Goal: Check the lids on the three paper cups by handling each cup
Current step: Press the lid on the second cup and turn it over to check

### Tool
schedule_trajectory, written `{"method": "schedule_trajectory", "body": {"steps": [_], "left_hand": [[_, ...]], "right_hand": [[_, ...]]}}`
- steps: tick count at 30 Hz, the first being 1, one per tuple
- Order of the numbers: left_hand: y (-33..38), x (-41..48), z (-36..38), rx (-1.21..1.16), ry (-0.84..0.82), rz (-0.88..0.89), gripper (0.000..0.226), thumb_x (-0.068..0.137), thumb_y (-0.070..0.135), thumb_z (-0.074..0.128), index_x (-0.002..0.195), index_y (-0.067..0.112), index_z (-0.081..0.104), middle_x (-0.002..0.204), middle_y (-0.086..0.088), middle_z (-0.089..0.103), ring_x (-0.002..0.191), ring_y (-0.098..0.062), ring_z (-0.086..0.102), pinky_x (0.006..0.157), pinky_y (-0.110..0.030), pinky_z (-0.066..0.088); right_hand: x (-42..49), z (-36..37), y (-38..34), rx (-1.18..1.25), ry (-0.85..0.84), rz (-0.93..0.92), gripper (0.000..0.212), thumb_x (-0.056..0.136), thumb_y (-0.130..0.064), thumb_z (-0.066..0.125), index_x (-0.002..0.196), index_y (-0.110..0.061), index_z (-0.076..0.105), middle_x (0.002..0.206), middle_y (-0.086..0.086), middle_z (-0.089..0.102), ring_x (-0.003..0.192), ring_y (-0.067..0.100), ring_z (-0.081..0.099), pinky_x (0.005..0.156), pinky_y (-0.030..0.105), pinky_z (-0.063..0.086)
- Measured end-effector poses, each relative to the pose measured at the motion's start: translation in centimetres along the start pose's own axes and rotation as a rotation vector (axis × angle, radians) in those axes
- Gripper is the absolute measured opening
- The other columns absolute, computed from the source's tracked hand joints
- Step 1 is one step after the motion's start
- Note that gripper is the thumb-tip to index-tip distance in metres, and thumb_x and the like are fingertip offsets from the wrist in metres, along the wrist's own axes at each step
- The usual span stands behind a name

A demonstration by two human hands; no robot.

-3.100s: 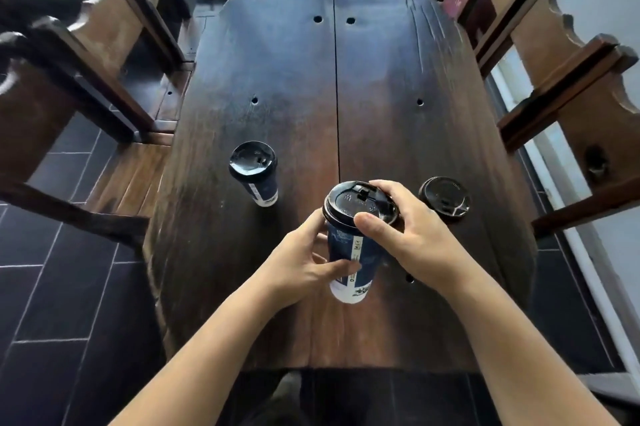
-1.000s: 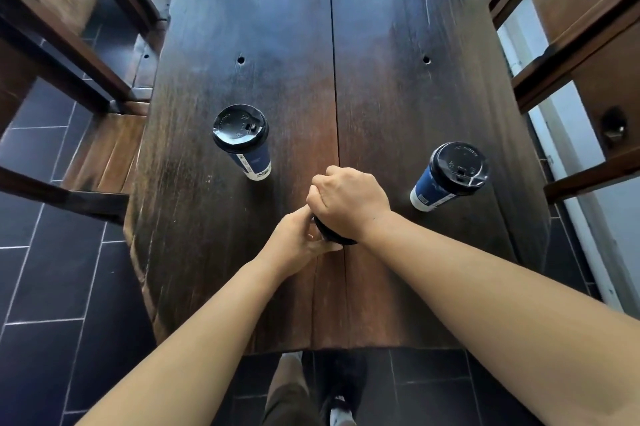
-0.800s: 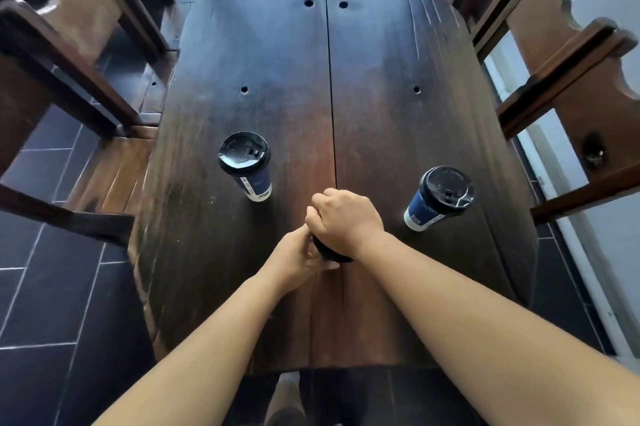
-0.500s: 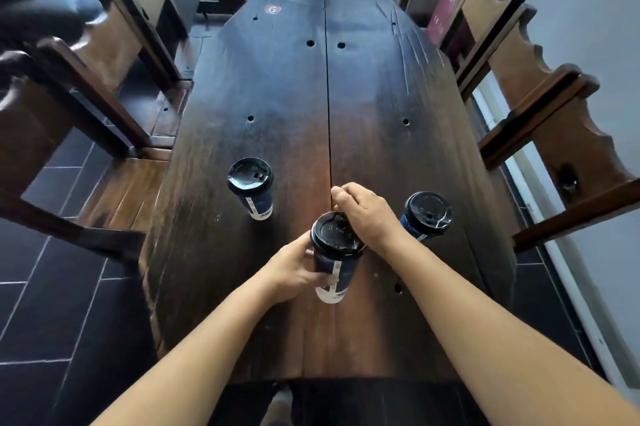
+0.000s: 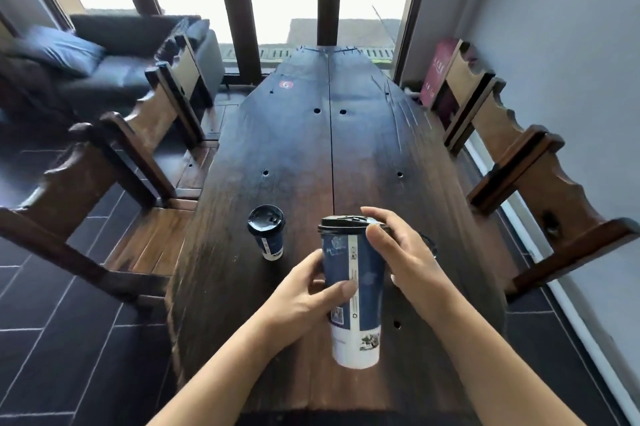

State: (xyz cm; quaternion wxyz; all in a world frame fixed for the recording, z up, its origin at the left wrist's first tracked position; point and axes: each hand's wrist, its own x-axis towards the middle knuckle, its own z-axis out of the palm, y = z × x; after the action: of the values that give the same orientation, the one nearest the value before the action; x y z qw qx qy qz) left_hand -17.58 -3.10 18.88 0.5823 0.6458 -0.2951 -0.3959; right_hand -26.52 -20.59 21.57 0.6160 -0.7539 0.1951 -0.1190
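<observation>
Left hand [image 5: 304, 297] wrapped round middle cup [image 5: 353, 294], thumb across its front; right hand [image 5: 405, 256], fingers curled, grips black lid [image 5: 346, 222] w/ thumb at rim.

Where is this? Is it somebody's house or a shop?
Probably a cafe or tea shop. Takeaway paper cups with lids stand on a long wooden table with a red number sticker, and a sofa sits by tall windows.

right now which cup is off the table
The middle cup, held up in both hands. The left cup stands on the table; the right one is mostly hidden.
</observation>
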Motion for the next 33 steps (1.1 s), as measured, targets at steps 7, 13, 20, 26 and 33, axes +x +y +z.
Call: {"method": "schedule_trajectory", "body": {"steps": [7, 13, 20, 26, 33], "left_hand": [[2.5, -1.6, 0.4, 0.009, -0.034, 0.057, 0.054, 0.085, 0.041, 0.071, 0.132, 0.017, 0.061, 0.127, -0.005, 0.073, 0.118, -0.025, 0.07, 0.101, -0.047, 0.057], [2.7, -1.6, 0.6, -0.066, -0.027, 0.066, 0.056, 0.083, 0.039, 0.073, 0.131, 0.012, 0.061, 0.126, -0.01, 0.073, 0.117, -0.031, 0.071, 0.098, -0.048, 0.058], [2.6, -1.4, 0.6, -0.365, 0.024, 0.05, 0.081, 0.064, 0.055, 0.091, 0.127, 0.013, 0.064, 0.123, -0.016, 0.073, 0.108, -0.034, 0.073, 0.082, -0.047, 0.063], [2.4, -0.5, 0.9, -0.701, 0.133, 0.069, 0.082, 0.05, 0.038, 0.102, 0.116, 0.005, 0.066, 0.113, -0.025, 0.073, 0.091, -0.032, 0.076, 0.071, -0.041, 0.064], [1.5, -0.6, 1.3, -0.588, 0.098, -0.015, 0.081, 0.058, 0.03, 0.098, 0.124, 0.005, 0.059, 0.125, -0.021, 0.07, 0.107, -0.035, 0.073, 0.08, -0.05, 0.061]], "right_hand": [[-1.9, -0.1, -1.9, 0.052, 0.098, -0.027, 0.069, 0.073, -0.069, 0.06, 0.124, -0.023, 0.067, 0.114, -0.008, 0.076, 0.106, 0.008, 0.072, 0.087, 0.025, 0.055], [-2.1, 0.2, -2.4, 0.047, 0.129, -0.026, 0.078, 0.073, -0.074, 0.059, 0.131, -0.022, 0.063, 0.12, -0.005, 0.074, 0.112, 0.009, 0.071, 0.097, 0.033, 0.058], [-4.4, 0.3, -1.5, 0.154, 0.06, 0.089, 0.107, 0.054, -0.098, 0.058, 0.139, -0.033, 0.049, 0.128, -0.004, 0.071, 0.11, 0.012, 0.074, 0.086, 0.032, 0.06], [-6.8, 0.4, 0.5, 0.232, 0.142, 0.159, 0.096, 0.057, -0.084, 0.071, 0.137, -0.036, 0.05, 0.113, -0.001, 0.076, 0.106, 0.022, 0.075, 0.096, 0.055, 0.058], [-7.4, 0.2, 0.0, 0.3, 0.386, -0.008, 0.07, 0.064, -0.073, 0.079, 0.119, -0.032, 0.068, 0.108, 0.011, 0.076, 0.101, 0.03, 0.075, 0.085, 0.052, 0.063]]}}
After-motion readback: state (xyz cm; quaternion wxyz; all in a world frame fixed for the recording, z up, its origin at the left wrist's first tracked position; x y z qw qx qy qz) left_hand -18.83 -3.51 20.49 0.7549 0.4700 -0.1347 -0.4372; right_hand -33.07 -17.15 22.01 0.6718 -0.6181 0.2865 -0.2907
